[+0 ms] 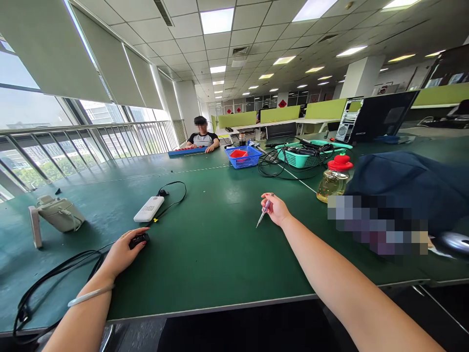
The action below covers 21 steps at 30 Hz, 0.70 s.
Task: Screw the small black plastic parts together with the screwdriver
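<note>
On the left of the green table, my left hand [126, 249] has its fingers closed over a small black block [139, 239], partly hidden under them; I cannot tell whether it is a plug or an adapter. Just beyond it lies a white power strip [149, 209] with a black cord [185, 188] looping to its right. Right of centre, my right hand [276, 209] pinches a thin screwdriver [264, 213] with a clear handle. Its tip points down and to the left, close above the tabletop or touching it.
A beige bottle [61, 213] lies at left beside black cables [54, 274]. Farther back are a blue basket [245, 159] and a teal basket [298, 159] of cables. A red-lidded jar [334, 181] and dark blue cloth [406, 186] lie right. A person [202, 138] sits opposite.
</note>
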Motion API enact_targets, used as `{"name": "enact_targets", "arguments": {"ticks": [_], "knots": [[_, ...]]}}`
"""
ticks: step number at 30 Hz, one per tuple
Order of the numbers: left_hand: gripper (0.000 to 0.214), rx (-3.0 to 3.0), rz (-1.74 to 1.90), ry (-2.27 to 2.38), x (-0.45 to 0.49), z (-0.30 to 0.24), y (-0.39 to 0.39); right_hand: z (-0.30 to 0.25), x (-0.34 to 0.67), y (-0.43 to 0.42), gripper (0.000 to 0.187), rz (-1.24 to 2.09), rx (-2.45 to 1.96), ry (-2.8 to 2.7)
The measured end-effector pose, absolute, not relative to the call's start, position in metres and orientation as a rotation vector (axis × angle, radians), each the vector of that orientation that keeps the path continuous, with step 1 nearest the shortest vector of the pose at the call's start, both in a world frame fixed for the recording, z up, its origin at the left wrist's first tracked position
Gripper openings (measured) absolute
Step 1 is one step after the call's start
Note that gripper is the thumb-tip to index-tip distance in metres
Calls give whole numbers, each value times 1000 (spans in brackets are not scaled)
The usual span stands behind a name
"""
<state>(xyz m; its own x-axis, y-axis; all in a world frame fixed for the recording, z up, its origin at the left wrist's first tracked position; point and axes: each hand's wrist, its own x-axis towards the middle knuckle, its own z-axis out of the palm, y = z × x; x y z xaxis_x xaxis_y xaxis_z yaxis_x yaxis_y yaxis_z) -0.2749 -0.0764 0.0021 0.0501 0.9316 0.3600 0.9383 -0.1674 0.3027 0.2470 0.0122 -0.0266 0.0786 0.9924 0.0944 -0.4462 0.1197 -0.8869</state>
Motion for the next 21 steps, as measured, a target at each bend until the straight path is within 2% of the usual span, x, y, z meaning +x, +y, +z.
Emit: {"name": "enact_targets", "arguments": {"ticks": [12, 21], "knots": [[57, -2078, -541, -2207, -269, 9, -81, -26, 247, 11, 29, 1266, -813, -887], [60, -2102, -705, -2225, -278, 5, -80, -27, 247, 12, 30, 1261, -816, -889]]}}
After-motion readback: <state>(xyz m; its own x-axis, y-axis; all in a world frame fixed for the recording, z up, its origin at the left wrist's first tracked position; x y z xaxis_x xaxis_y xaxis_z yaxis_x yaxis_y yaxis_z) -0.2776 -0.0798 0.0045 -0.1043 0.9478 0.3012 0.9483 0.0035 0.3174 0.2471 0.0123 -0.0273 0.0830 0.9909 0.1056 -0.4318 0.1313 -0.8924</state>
